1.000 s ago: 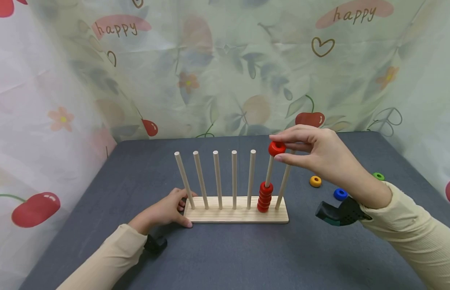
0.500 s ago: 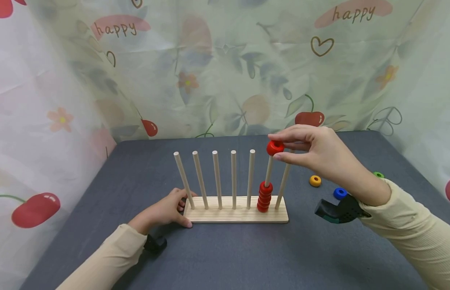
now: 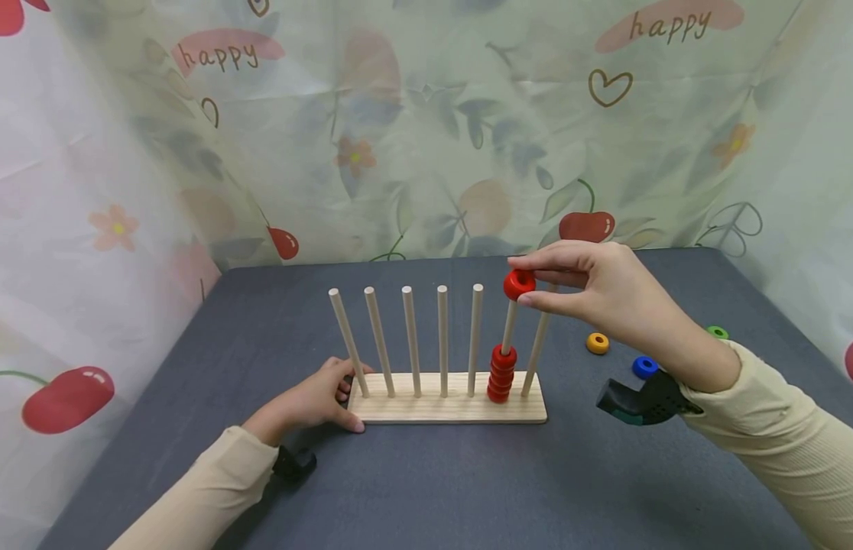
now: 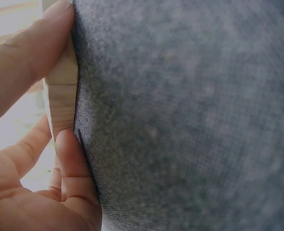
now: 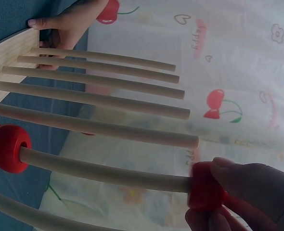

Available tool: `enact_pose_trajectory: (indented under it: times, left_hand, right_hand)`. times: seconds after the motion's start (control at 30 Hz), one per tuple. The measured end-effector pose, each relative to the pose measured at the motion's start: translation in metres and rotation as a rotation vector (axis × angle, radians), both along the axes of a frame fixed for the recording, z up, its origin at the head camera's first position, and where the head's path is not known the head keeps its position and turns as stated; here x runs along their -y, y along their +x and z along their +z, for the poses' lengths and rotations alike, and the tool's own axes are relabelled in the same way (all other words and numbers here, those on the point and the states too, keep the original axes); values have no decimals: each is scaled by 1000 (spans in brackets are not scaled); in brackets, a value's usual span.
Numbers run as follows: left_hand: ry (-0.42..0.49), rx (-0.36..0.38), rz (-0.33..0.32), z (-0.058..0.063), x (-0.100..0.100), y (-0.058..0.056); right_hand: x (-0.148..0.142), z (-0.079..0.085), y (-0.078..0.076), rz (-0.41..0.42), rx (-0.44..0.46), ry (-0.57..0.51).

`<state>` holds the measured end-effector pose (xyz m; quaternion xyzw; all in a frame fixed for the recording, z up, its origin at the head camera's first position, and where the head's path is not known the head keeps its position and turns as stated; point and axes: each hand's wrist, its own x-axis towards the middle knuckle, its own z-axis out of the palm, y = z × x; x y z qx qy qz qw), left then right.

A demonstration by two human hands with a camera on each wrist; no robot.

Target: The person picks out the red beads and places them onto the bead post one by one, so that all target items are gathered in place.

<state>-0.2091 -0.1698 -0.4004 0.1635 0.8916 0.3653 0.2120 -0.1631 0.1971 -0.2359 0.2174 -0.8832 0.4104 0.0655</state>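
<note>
My right hand [image 3: 598,283] pinches a red ring [image 3: 516,287] between thumb and fingers, right at the top of the second peg from the right. In the right wrist view this red ring [image 5: 204,186] covers the end of its peg [image 5: 108,171]. A stack of several red rings [image 3: 502,374] sits at the foot of the same peg. The wooden base [image 3: 447,410] carries a row of several upright pegs, the others bare. My left hand [image 3: 312,397] grips the base's left end, thumb at the front; the left wrist view shows fingers against the board's end [image 4: 62,101].
Right of the base, a yellow ring [image 3: 597,344], a blue ring [image 3: 644,367] and a green ring [image 3: 718,332] lie on the dark grey tabletop [image 3: 426,489]; the right forearm passes near them. A patterned cloth [image 3: 426,130] hangs behind and at the sides.
My right hand has shifted slightly left and, lately, a little down with the red ring, which now tilts more at the peg's top. The left hand and base have not moved.
</note>
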Motion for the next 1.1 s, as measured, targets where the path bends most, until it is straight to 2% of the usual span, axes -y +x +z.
enact_pose_trajectory:
  times: [0.87, 1.1]
  left_hand:
    - [-3, 16, 22, 0, -1, 0]
    - [0, 12, 16, -2, 1, -1]
  right_hand:
    - [-1, 1, 1, 14, 19, -12]
    - [-6, 5, 2, 48, 47, -30]
